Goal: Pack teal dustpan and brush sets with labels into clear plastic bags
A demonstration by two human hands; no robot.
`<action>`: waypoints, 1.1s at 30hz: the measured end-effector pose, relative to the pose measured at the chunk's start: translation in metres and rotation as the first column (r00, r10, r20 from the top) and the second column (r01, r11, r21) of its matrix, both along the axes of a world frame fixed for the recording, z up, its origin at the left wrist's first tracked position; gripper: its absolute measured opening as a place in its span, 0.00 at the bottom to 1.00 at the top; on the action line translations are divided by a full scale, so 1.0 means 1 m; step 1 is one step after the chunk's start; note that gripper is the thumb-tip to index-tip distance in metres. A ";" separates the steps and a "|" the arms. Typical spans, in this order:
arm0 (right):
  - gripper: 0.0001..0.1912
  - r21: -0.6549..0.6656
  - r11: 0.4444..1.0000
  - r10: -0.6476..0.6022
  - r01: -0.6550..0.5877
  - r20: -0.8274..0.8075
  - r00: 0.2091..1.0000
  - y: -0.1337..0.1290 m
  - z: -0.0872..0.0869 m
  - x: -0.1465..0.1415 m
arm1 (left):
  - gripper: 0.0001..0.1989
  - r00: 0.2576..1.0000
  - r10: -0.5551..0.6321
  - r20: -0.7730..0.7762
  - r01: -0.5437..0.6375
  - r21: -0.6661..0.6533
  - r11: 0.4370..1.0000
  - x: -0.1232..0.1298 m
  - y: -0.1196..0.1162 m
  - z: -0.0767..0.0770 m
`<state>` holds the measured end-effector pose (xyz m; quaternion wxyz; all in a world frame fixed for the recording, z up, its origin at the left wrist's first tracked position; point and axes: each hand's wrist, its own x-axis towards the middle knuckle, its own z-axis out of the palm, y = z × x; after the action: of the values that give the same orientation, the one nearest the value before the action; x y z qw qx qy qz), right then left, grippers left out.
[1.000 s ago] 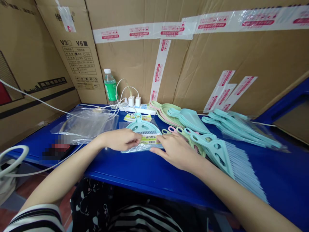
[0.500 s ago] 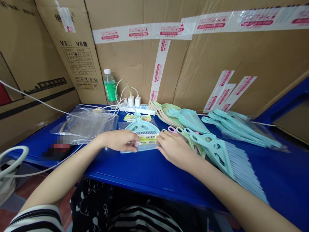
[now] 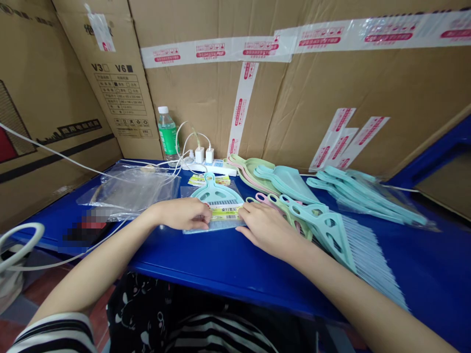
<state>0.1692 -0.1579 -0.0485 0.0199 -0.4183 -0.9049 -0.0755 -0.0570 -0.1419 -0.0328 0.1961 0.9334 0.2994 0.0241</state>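
A light blue mini brush and dustpan set [image 3: 210,193] lies in a clear plastic bag, handle pointing away from me. Across its bristles runs a yellow printed label card [image 3: 225,213]. My left hand [image 3: 187,214] is closed with the fingertips on the card's left end. At the card's right end is my right hand [image 3: 267,225], its fingers bent together on the edge and its thumb lower, over the bag. Whether the card is inside the bag or on top of it, I cannot tell. Just right of my right hand lie several loose hand brushes [image 3: 333,230] in blue, green and pink.
Behind the brushes are stacked dustpans [image 3: 285,181], with bagged blue sets [image 3: 353,193] farther right. Clear plastic bags [image 3: 134,189] lie at left near a pixelated dark object [image 3: 86,230]. A power strip [image 3: 217,167], white cables and a bottle [image 3: 168,135] stand before the cardboard wall.
My hands stay almost in place at both ends of the label card. My right thumb has shifted slightly left and down, and the card sits a touch lower.
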 end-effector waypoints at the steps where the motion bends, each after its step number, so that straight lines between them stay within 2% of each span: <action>1: 0.04 0.002 1.000 0.001 -0.001 -0.002 1.000 0.000 0.000 0.000 | 0.05 1.000 0.002 -0.003 -0.002 0.002 1.000 0.000 0.000 0.000; 33: 0.10 -0.051 0.997 -0.057 0.062 0.104 0.993 -0.003 0.003 -0.003 | 0.05 0.993 0.053 -0.105 -0.046 0.070 0.996 0.003 -0.002 0.000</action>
<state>0.1661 -0.1610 -0.0459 -0.0404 -0.4410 -0.8936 -0.0727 -0.0535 -0.1443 -0.0326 0.1475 0.9318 0.3315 -0.0109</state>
